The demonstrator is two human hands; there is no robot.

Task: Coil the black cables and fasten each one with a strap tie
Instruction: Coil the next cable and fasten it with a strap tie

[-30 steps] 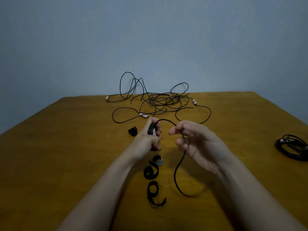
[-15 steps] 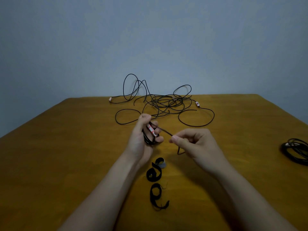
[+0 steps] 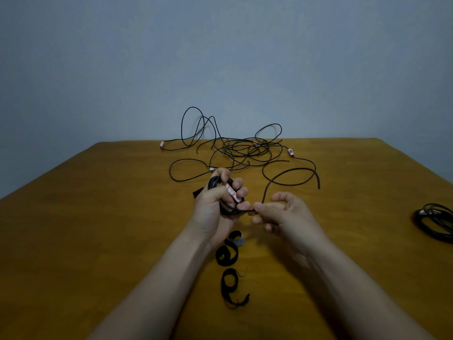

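Note:
My left hand [image 3: 218, 204] grips a small coil of black cable [image 3: 213, 182] with a white-and-red labelled plug [image 3: 231, 191] lying across the fingers. My right hand [image 3: 282, 212] pinches the same cable just right of the coil. The free tail [image 3: 291, 171] arcs up and to the right, ending in the air. Three curled black strap ties lie on the table below my hands: one [image 3: 236, 238], a second [image 3: 226, 256] and a third [image 3: 231, 288]. A tangle of loose black cables [image 3: 245, 150] sits at the table's far middle.
A finished black cable coil [image 3: 435, 223] lies at the right edge of the wooden table [image 3: 98, 229]. A small black object [image 3: 197, 192] peeks out left of my left hand. A plain grey wall stands behind the table.
The cable's free tail has swung up from below my right hand to arc above and right of it. My right hand has slid along the cable, closer to the coil.

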